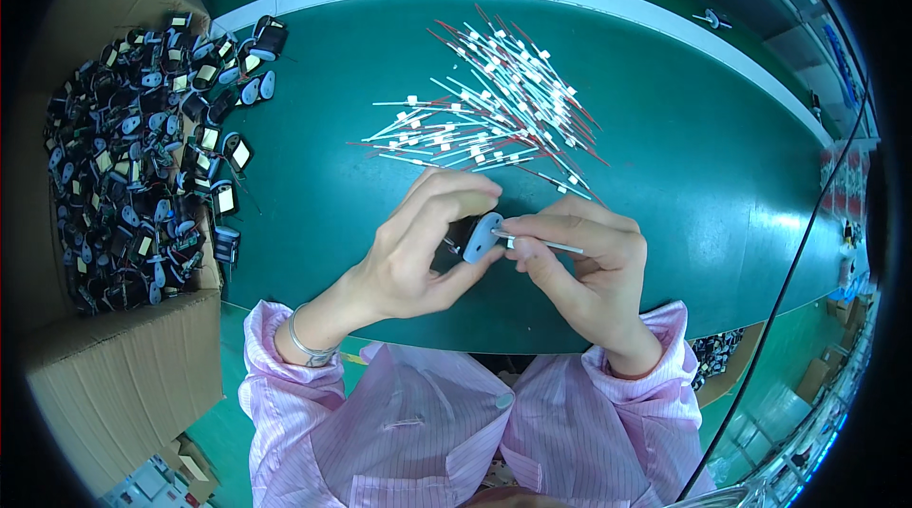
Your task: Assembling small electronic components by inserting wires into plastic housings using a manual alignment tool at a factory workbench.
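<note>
While your two hands are meeting over the near side of the green table point(313, 194), your left hand point(418, 242) is gripping a black part point(461, 234) — fingers curling over the top, thumb bracing from below. Its grey plate point(483, 238) is tilting toward your right hand, the rounded face and its small holes showing. And your right hand point(589, 266) is coming in from the other side, pinching a thin pale wire point(553, 246) between thumb and fingertips! That wire's free end is pointing out to the right, a white tag point(510, 243) is sitting near your fingertips, and the inner end is lying right at the plate; your fingers are covering the spot, so whether it is passing into a hole you cannot tell from here.

Beyond your hands, a loose heap of wires point(518, 99) is spreading across the middle of the table, red ends poking out and white tags dotting the tangle. Over on your left, a cardboard box point(133, 356) is brimming with more black parts point(114, 175), many of them showing grey plates and pale yellow patches — and several others point(237, 152) are resting on the table just beside it. Down at your left wrist a silver bracelet point(313, 353) is circling below the hand, and your pink striped sleeves point(655, 346) are bunching around both forearms.
</note>
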Action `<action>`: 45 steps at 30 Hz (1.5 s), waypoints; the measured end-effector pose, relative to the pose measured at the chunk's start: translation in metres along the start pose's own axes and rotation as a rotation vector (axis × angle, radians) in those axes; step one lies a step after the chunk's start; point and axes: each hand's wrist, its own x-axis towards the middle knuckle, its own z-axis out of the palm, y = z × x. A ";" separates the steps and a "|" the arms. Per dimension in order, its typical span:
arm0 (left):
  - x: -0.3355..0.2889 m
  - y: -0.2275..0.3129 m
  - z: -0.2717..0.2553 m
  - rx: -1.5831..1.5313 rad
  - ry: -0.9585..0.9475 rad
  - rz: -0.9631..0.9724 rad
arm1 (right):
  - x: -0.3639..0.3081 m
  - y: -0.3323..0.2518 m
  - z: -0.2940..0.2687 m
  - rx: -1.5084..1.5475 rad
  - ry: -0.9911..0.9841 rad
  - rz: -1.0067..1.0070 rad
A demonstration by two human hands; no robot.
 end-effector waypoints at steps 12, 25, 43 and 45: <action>-0.005 0.006 -0.007 -0.031 -0.057 -0.209 | -0.001 -0.001 0.002 -0.407 0.018 -0.083; -0.007 0.004 -0.021 -0.405 -0.128 -0.448 | 0.005 0.006 -0.005 -0.422 -0.067 -0.205; -0.005 -0.001 -0.017 -0.143 -0.105 -0.313 | 0.009 0.013 0.011 -0.674 -0.046 -0.365; 0.000 -0.004 -0.033 0.014 -0.063 -0.365 | 0.014 0.013 0.007 -0.529 -0.020 -0.118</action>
